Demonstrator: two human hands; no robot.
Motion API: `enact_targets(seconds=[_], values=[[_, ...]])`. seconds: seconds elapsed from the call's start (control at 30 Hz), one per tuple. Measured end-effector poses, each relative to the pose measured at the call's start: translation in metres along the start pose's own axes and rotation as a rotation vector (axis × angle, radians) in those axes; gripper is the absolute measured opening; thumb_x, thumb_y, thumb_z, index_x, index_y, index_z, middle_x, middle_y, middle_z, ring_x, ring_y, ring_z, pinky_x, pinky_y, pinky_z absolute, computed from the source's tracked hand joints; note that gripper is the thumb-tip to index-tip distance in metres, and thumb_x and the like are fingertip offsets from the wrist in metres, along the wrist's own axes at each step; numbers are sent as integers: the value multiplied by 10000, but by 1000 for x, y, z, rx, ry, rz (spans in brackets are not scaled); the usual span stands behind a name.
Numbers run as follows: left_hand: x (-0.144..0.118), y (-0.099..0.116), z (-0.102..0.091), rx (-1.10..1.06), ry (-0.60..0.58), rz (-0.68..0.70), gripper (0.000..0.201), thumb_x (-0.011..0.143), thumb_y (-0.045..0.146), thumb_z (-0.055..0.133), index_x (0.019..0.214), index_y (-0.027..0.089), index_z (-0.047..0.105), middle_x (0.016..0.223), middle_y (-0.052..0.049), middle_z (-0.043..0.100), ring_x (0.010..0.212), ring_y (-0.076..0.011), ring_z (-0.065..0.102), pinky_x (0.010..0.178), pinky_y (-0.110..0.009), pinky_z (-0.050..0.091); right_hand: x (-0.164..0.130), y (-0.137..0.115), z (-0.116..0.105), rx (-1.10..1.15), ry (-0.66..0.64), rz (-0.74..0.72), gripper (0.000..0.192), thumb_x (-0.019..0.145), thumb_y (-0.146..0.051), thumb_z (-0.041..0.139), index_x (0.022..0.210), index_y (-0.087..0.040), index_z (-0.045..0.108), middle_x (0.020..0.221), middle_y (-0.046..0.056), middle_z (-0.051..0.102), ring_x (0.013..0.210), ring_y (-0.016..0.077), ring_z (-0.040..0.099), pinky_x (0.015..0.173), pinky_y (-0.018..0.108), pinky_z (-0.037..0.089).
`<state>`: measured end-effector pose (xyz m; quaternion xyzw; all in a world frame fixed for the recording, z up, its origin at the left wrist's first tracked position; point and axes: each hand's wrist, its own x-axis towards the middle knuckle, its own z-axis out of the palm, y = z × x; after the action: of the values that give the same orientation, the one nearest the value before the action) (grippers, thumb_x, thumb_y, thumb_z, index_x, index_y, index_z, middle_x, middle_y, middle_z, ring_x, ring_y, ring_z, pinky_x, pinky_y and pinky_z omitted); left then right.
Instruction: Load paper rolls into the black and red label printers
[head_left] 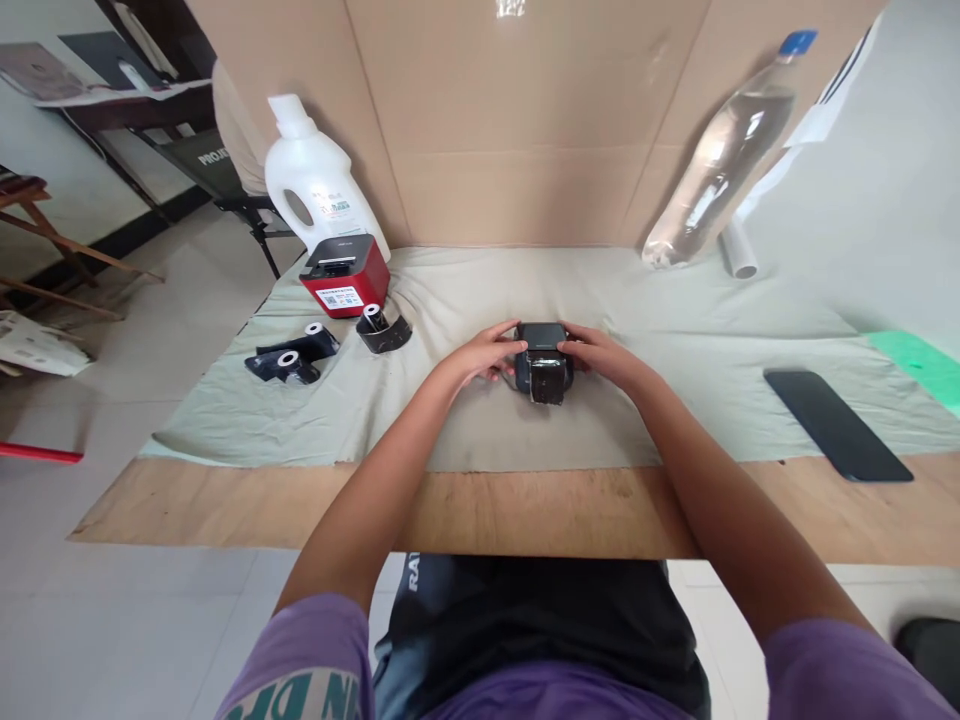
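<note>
A small black box-shaped device point(543, 337) sits on the cloth in front of me, with a glossy black strip point(547, 378) hanging from its front. My left hand point(491, 352) grips its left side, thumb on the top front edge and the other fingers partly hidden beside it. From the right, my right hand point(600, 352) holds the opposite side in the same way, its thumb near the top front corner. Off to the left are a loose black roll with a white core point(384, 330) and more black rolls point(296, 360).
A red box-shaped machine point(352, 275) stands before a white jug point(319, 180) at the back left. A clear bottle with a blue cap point(720, 160) leans against the cardboard point(517, 120), near a white tube point(739, 250). A dark phone point(836, 425) lies right, near a green sheet point(919, 362).
</note>
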<state>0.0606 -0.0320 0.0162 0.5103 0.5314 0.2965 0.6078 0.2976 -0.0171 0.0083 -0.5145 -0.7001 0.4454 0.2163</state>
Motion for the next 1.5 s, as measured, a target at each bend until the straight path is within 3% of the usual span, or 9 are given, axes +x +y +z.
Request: enact_targets(seconds=[0.13,0.27,0.67,1.2,1.5], values=[[-1,-6,6,-1,37,40,750,834,335,717,1526,279,432,1284,-122,638,586,-98,636,399,-183,352,-2,10,11,-23,157,-53,645,885,-448,515,1476,-191,497,998,63,659,797,196,547,741,316,466],[-4,-13,15,-7,115,109,721,879,336,653,1547,257,394,1336,-125,603,540,-62,588,366,-169,331,-1,15,16,-38,214,-75,667,873,-455,524,1469,-156,516,975,55,660,826,196,551,783,312,470],[-6,-10,23,-7,171,99,748,837,314,662,1541,257,413,1315,-108,628,490,-48,538,351,-180,250,0,11,19,18,239,-62,553,826,-428,525,1318,-199,628,823,18,617,766,190,539,697,279,449],[-8,-5,31,-18,227,66,733,793,292,637,1503,248,460,1312,-103,631,470,-48,513,353,-191,257,0,11,24,20,304,-20,676,823,-423,527,1439,-145,545,848,23,626,802,188,561,748,276,454],[-7,-7,32,-14,247,58,702,839,333,659,1511,283,459,1363,-91,616,477,-36,501,377,-199,264,-1,12,24,51,327,-18,648,853,-430,535,1433,-141,556,892,46,652,825,200,574,792,317,467]])
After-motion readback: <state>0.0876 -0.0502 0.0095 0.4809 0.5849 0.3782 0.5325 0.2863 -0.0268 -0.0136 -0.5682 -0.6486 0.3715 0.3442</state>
